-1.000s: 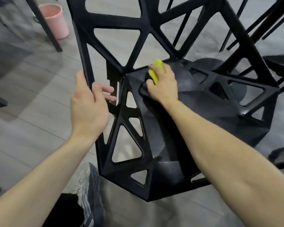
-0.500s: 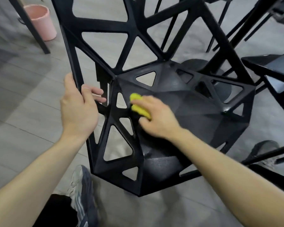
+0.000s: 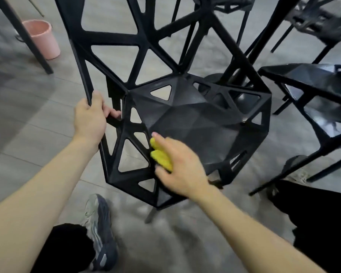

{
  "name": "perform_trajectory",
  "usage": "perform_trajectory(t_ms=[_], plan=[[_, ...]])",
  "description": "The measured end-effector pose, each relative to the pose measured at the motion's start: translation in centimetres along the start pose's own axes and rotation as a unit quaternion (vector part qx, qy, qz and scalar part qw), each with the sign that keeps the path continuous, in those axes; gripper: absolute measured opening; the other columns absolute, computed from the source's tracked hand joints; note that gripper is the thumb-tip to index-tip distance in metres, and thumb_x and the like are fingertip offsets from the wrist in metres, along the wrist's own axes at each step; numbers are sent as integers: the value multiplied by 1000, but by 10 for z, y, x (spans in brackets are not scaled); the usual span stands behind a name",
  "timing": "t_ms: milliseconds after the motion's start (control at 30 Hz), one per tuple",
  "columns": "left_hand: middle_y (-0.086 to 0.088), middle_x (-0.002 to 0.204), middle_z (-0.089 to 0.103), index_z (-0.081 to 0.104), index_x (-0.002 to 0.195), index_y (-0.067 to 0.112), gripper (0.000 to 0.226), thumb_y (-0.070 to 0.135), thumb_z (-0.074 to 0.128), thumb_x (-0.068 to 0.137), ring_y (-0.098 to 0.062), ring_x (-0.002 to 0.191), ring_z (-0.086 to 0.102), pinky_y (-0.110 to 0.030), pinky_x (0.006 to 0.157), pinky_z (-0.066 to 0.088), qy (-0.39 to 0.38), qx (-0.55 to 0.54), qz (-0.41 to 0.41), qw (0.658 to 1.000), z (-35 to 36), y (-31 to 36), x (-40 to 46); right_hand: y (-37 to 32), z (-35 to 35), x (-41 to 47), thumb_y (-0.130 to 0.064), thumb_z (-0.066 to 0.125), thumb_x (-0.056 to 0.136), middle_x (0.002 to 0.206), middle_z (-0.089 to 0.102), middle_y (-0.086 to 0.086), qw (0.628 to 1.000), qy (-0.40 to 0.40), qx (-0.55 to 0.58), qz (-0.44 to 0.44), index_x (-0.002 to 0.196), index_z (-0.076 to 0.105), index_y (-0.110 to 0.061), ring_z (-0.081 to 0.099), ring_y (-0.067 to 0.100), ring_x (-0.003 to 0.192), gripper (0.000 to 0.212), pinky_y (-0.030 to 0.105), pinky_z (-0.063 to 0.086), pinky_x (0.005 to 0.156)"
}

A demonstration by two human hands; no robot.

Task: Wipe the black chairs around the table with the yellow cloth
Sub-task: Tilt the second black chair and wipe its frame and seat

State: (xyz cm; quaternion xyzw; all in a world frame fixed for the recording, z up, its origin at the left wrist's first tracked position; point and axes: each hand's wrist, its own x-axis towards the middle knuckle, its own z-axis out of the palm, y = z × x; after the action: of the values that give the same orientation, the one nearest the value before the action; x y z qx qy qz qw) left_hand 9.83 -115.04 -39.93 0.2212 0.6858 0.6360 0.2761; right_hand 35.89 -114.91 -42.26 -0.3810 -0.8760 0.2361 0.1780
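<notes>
Left hand grips the left edge bar of the black chair, thumb on the near side, fingers curled round the far side. Right hand holds the bunched yellow cloth between thumb and fingers, pressed onto the near-left rim of the seat. A second black chair stands just to the right. A pink bucket sits on the grey floor, far left. A grey shoe shows near the bottom.
</notes>
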Motion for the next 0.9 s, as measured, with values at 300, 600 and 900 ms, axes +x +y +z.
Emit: perform_trajectory(t_ms=[300,600,900], plan=[[7,56,37,42,78,21,41,43,43,113,-23,62,49,-44,79,62,27,24,19,999,-17,2,-25,40,1,-37,-26,72,81,148,61,4,987,20,2,-158,145,65,-21,44,27,152,64,49,32,127],[13,48,42,42,84,22,36,43,43,113,-13,52,50,-58,90,60,181,12,-15,983,-46,-9,-74,143,-72,12,-38,61,100,157,51,6,987,106,11,122,158,45,-28,35,25,153,61,42,31,127],[4,60,52,49,86,17,35,41,43,111,-11,52,56,-34,71,58,355,-28,-12,935,-39,-32,-156,95,-42,-42,-35,76,96,163,40,-1,969,-154,24,-191,163,39,-33,25,18,159,76,13,10,125]])
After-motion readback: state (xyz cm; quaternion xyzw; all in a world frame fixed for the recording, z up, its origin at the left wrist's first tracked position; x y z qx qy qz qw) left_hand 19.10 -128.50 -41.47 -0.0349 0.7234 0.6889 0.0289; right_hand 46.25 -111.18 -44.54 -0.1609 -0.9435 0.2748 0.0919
